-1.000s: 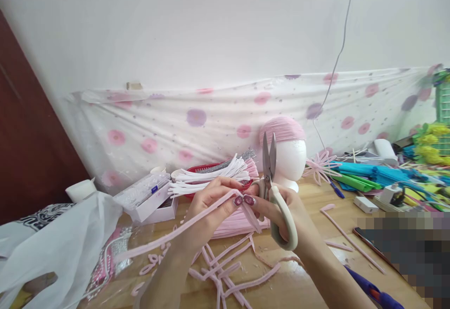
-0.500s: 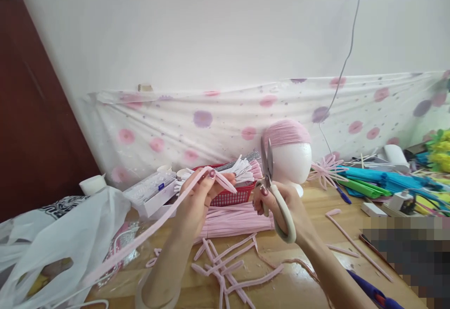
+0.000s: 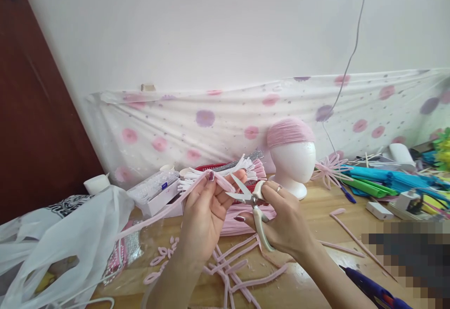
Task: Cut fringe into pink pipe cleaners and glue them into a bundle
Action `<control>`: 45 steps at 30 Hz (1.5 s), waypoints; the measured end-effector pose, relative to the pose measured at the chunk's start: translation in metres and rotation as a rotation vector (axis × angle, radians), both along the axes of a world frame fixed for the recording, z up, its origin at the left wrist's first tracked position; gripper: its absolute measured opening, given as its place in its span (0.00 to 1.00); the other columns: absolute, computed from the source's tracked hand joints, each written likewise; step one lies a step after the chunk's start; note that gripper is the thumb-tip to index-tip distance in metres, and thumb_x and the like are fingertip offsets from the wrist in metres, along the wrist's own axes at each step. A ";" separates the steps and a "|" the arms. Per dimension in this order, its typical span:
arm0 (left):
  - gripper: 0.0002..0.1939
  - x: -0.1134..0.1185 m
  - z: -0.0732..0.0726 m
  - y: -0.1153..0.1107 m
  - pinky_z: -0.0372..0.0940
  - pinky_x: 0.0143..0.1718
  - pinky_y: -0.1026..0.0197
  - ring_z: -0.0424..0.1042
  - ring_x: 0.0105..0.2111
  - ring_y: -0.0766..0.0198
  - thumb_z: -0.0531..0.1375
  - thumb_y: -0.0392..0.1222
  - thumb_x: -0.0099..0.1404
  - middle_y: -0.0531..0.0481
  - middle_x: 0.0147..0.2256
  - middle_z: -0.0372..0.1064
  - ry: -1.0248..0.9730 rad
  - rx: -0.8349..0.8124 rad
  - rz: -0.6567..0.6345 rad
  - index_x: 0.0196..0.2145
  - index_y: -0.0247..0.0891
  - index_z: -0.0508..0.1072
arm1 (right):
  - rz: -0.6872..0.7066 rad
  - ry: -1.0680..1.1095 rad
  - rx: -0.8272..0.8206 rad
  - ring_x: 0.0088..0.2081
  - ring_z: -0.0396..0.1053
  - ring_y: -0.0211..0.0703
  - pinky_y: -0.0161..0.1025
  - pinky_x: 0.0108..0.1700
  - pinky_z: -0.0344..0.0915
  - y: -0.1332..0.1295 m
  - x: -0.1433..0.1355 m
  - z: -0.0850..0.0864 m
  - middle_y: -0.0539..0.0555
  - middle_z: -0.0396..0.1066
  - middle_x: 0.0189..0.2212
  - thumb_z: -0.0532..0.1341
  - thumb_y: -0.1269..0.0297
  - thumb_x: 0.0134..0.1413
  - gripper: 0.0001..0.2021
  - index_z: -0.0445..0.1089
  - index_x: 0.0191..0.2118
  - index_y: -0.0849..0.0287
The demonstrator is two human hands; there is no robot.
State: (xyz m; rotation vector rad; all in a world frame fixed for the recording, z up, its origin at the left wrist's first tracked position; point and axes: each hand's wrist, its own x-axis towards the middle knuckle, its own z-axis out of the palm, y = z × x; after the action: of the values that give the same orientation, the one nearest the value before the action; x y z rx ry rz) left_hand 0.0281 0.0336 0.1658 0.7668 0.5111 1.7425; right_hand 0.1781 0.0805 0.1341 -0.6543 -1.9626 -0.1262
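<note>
Our left hand (image 3: 207,206) pinches the long pink fuzzy chenille stem (image 3: 165,210) between thumb and fingers (image 3: 211,177), in front of the white foam mannequin head (image 3: 293,161). Our right hand (image 3: 281,220) grips the grey-handled scissors (image 3: 251,201), blades parted beside the stem's tip. We might nick a fingertip, the blades being so near. The stem's long axis runs from lower left up toward that head.

A pixelated patch (image 3: 404,257) hides the table's (image 3: 316,271) right corner.
</note>
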 end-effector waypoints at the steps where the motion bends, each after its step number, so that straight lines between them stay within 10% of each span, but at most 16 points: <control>1: 0.04 0.000 0.000 -0.001 0.74 0.45 0.55 0.80 0.42 0.54 0.62 0.38 0.64 0.41 0.35 0.81 -0.004 -0.012 0.005 0.32 0.34 0.75 | -0.007 -0.001 0.032 0.25 0.59 0.39 0.35 0.27 0.55 0.000 0.001 0.001 0.49 0.62 0.23 0.65 0.60 0.50 0.15 0.55 0.26 0.54; 18: 0.05 0.002 -0.001 -0.003 0.76 0.36 0.60 0.81 0.36 0.57 0.63 0.38 0.63 0.42 0.33 0.81 -0.012 -0.008 -0.093 0.31 0.33 0.76 | -0.038 0.025 0.169 0.20 0.54 0.37 0.35 0.24 0.51 -0.001 -0.001 0.002 0.47 0.58 0.18 0.64 0.60 0.53 0.17 0.54 0.23 0.54; 36: 0.08 0.001 -0.006 -0.004 0.71 0.48 0.50 0.78 0.44 0.49 0.63 0.45 0.63 0.45 0.35 0.80 0.160 0.052 0.202 0.35 0.39 0.74 | -0.019 0.070 0.172 0.24 0.57 0.39 0.35 0.27 0.52 0.004 0.002 0.002 0.48 0.59 0.22 0.67 0.61 0.50 0.16 0.55 0.26 0.54; 45: 0.10 -0.008 -0.008 0.001 0.66 0.54 0.49 0.78 0.46 0.54 0.62 0.48 0.65 0.47 0.37 0.80 0.240 0.174 0.277 0.37 0.40 0.68 | 0.138 0.002 -0.347 0.24 0.52 0.36 0.34 0.26 0.49 0.004 0.015 0.007 0.45 0.55 0.20 0.64 0.49 0.52 0.21 0.54 0.23 0.56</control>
State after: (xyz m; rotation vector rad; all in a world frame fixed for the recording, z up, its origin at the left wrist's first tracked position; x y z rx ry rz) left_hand 0.0198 0.0345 0.1577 1.0779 0.6580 1.9807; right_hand 0.1931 0.0847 0.1411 -0.7362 -2.0399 0.3066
